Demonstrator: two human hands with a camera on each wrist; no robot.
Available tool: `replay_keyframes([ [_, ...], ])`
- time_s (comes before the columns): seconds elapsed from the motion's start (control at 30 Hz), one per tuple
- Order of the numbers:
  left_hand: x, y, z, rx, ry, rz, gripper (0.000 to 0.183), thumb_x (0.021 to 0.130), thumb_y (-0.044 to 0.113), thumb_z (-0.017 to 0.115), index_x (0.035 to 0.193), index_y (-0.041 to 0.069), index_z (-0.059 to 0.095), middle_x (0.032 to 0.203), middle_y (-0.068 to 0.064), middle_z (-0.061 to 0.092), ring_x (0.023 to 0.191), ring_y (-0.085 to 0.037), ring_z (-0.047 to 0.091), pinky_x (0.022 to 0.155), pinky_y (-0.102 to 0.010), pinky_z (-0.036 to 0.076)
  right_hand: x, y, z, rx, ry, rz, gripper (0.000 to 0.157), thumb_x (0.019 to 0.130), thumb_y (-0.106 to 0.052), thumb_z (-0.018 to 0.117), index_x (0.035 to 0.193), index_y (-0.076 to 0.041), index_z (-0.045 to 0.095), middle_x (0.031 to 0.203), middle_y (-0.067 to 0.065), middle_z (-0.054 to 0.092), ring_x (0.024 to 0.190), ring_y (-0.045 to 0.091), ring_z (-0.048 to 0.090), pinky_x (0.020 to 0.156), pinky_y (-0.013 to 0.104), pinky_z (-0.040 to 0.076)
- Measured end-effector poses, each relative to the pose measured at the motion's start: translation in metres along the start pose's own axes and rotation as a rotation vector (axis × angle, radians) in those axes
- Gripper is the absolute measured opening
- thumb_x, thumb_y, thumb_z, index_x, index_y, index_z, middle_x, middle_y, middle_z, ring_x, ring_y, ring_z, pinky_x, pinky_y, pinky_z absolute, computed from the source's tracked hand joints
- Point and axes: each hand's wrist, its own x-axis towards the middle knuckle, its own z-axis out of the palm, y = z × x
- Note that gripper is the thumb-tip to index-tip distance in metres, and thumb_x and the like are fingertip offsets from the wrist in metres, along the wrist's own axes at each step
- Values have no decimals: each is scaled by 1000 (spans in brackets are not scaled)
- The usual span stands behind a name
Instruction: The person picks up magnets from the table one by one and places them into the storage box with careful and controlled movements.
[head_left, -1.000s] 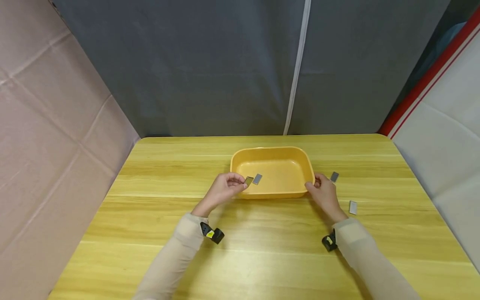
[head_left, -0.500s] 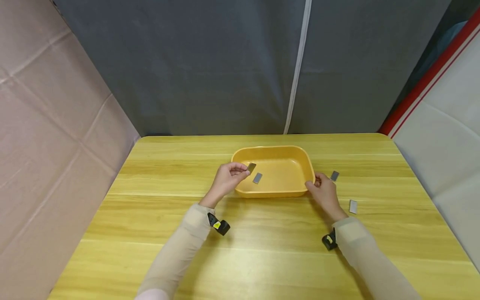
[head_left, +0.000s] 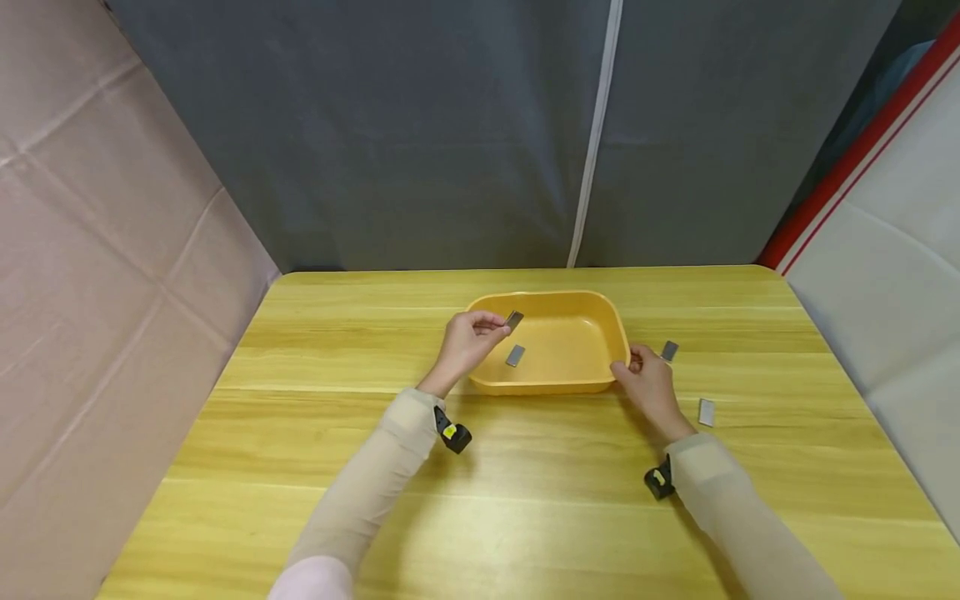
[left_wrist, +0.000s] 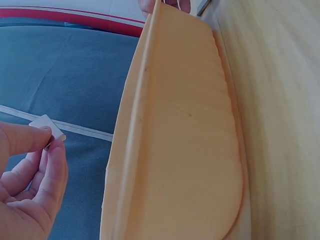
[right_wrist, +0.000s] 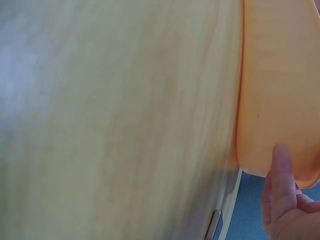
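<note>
Over the left part of a yellow plastic tub [head_left: 570,389], my left hand [head_left: 467,343] pinches a small flat rectangular piece [head_left: 514,319] between thumb and fingers. In the left wrist view this held piece [left_wrist: 45,124] looks pale and shiny, and stands apart from the tub wall. A similar grey piece [head_left: 515,356] lies inside the tub. My right hand [head_left: 651,390] grips the tub's near right corner. In the right wrist view the thumb [right_wrist: 282,167] presses the tub's outer wall, and the other fingers are partly hidden.
Two more flat pieces lie on the wooden table [head_left: 555,517] right of the tub: a dark one [head_left: 670,352] beside my right hand and a lighter one [head_left: 707,413] nearer me. A dark grey curtain [head_left: 420,150] hangs behind the table's far edge.
My left hand has moved away from me and slightly right with its piece, from the tub's near left rim to over its inside. My right hand stays at the corner.
</note>
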Motion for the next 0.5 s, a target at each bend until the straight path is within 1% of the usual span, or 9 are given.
replay_keyframes([
  [0.13, 5, 1, 3, 44, 2, 16, 13, 79, 13, 66, 85, 1, 67, 80, -8, 64, 70, -16, 60, 63, -23, 49, -1, 0, 0, -8, 3, 0, 39, 81, -8, 50, 115, 11, 48, 87, 18, 54, 70, 19, 49, 55, 19, 48],
  [0.23, 9, 1, 3, 54, 3, 21, 13, 79, 12, 66, 85, 1, 68, 79, -8, 64, 70, -16, 60, 62, -23, 49, -1, 0, 1, -9, 9, 2, 38, 81, -8, 50, 114, 11, 48, 85, 17, 54, 69, 18, 49, 55, 19, 47],
  [0.37, 12, 0, 3, 43, -9, 5, 12, 80, 10, 65, 86, 0, 67, 80, -9, 65, 69, -16, 61, 62, -23, 49, 0, 0, 2, -6, 7, -3, 38, 81, -8, 50, 114, 11, 48, 83, 16, 53, 68, 18, 49, 55, 19, 48],
  [0.5, 16, 0, 2, 42, -30, -22, 12, 80, 9, 65, 86, 0, 67, 80, -10, 65, 69, -17, 62, 60, -23, 49, 0, -1, 2, -43, 18, -17, 38, 81, -10, 51, 113, 10, 50, 81, 14, 53, 67, 18, 48, 55, 20, 45],
])
